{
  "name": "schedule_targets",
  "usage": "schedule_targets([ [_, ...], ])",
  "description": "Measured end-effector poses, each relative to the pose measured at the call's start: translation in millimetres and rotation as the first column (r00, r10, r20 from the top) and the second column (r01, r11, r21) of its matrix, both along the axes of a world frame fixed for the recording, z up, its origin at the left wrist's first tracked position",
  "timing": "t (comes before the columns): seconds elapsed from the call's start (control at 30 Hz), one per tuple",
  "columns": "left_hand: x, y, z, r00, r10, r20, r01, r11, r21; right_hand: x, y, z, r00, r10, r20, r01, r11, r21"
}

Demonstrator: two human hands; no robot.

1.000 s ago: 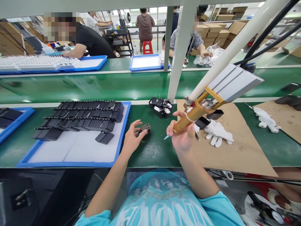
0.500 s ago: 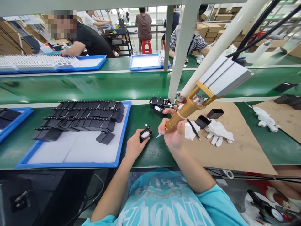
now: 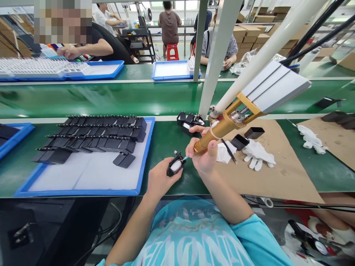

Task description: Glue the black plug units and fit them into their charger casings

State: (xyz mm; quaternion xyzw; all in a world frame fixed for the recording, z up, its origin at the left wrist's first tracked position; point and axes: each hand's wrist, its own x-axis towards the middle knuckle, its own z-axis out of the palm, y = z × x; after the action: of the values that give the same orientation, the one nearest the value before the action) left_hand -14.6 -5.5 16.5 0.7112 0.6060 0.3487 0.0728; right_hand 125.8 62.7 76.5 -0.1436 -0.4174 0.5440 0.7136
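My left hand is closed around a small black charger housing with a white inside, held just above the green bench. My right hand grips a gold dispensing gun that hangs from a white hose. The gun's pale blue tip touches the top of the housing. A small pile of the same black housings lies behind my right hand.
A blue tray at the left holds rows of black parts. White gloves, tweezers and two black shells lie on brown cardboard. A white post rises behind. Other people work across the belt.
My left hand picked the housing up off the bench and drew it toward me. My right hand brought the gun down and left until its tip met the housing.
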Motion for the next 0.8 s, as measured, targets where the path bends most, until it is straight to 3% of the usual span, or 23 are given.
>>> schedule_targets([
  [0.37, 7, 3, -5.5, 0.993, 0.053, 0.106, -0.039, 0.991, -0.126, -7, -3, 1.5, 0.993, 0.06, -0.104, -0.055, 0.997, 0.044],
  [0.63, 22, 8, -11.5, 0.968, 0.011, 0.252, -0.007, 1.0, -0.017, -16, -10, 8.7, 0.995, 0.094, -0.037, -0.095, 0.995, -0.029],
  [0.8, 23, 8, -16.9, 0.971, 0.047, 0.234, -0.04, 0.999, -0.033, -15, -11, 9.8, 0.997, 0.077, -0.017, -0.077, 0.997, -0.023],
])
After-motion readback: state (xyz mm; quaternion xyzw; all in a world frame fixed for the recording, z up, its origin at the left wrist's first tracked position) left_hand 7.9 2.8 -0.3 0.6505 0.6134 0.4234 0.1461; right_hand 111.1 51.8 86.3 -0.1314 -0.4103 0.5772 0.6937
